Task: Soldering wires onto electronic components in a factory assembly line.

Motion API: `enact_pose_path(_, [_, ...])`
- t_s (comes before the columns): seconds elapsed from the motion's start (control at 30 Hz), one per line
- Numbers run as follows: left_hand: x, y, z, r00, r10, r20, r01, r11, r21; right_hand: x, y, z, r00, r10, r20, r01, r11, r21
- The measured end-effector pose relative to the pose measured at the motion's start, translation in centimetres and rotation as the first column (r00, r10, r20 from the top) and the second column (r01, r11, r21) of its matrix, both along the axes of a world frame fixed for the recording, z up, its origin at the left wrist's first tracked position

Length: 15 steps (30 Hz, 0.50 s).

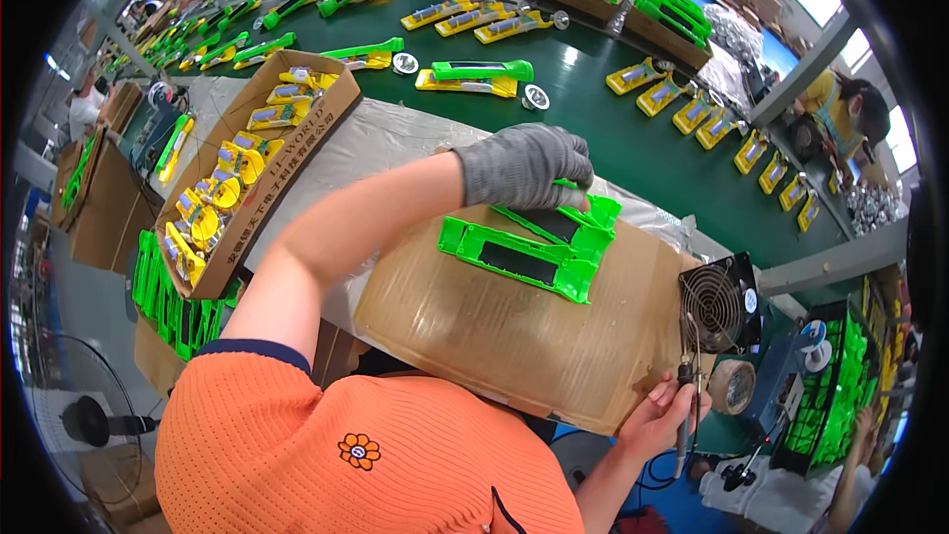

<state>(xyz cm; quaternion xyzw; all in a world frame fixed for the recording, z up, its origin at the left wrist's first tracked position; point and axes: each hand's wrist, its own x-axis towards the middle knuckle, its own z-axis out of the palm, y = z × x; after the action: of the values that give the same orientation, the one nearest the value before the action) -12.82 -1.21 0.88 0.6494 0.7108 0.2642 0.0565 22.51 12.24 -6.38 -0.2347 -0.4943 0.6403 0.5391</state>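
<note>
My left hand (526, 164), in a grey knit glove with bare fingertips, reaches over the cardboard sheet (465, 336). Its fingers curl down onto a green plastic housing (599, 218) with a black panel. Partly under that one lies another green housing (465, 243), also with a black panel, open side up. At the right edge of the sheet my bare right hand (664, 417) is closed around a soldering iron (684, 398), its tip pointing up and away from me. What exactly the left fingertips pinch is partly hidden.
A small black fan (719, 305) stands beyond the iron, with a tape roll (733, 386) and blue soldering station (776, 388) beside it. On the left, a carton (282, 173) holds yellow parts. Flashlight pieces (479, 77) line the green conveyor (583, 89); co-workers sit farther off.
</note>
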Motion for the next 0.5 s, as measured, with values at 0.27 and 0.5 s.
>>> enact_pose_path(0.27, [8.6,-7.9,-0.5,0.942,-0.158,-0.295,0.13,0.985,-0.111,-0.2,0.1,0.3,0.999,0.053,-0.002,-0.053,0.998,-0.021])
enact_pose_path(0.5, [11.9,-9.0,-0.1,0.967,-0.16,-0.198,0.116,0.969,-0.218,0.2,0.4,-0.2,0.971,-0.128,0.204,0.125,0.992,0.023])
